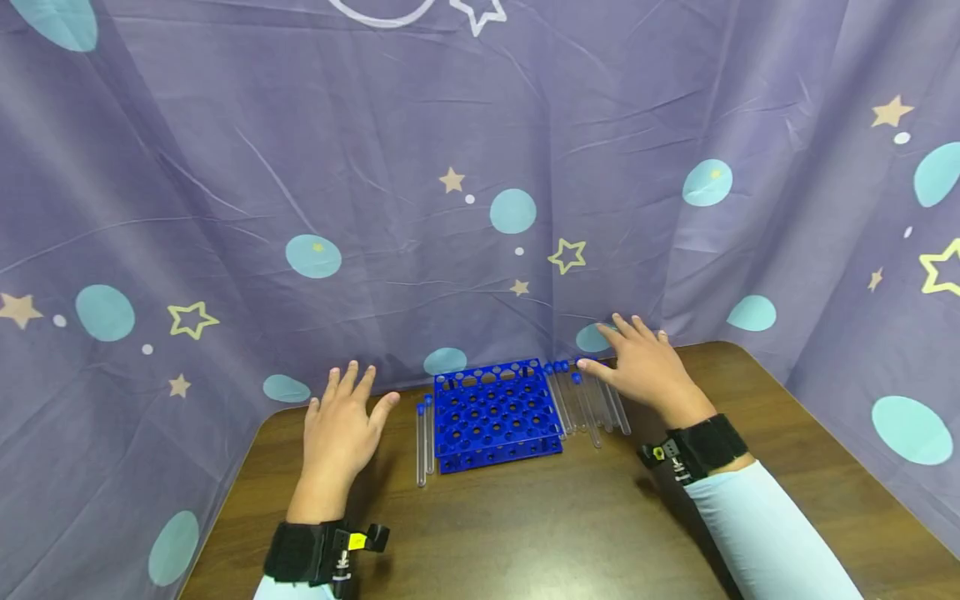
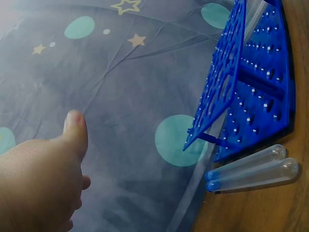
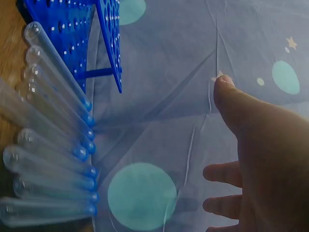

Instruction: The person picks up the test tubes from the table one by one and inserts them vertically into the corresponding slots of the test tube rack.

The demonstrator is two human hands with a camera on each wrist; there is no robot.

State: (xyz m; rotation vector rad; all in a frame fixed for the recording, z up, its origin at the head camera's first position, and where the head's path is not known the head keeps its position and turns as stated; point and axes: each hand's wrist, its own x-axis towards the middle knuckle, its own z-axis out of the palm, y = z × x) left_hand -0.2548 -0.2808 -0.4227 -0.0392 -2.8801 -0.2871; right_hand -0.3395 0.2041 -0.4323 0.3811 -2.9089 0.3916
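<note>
In the head view my left hand (image 1: 341, 437) and right hand (image 1: 648, 371), fingers spread, flanked a blue, hole-riddled rack (image 1: 497, 414) on the brown table (image 1: 540, 517). The left wrist view showed two clear, blue-capped tubes (image 2: 253, 175) beside it; the right wrist view, more round-ended tubes (image 3: 58, 153).

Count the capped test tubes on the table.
11 visible: two test tubes lie side by side left of the blue rack, and nine tubes right of it, near the right hand. Some may be hidden where the right-side tubes overlap.
</note>
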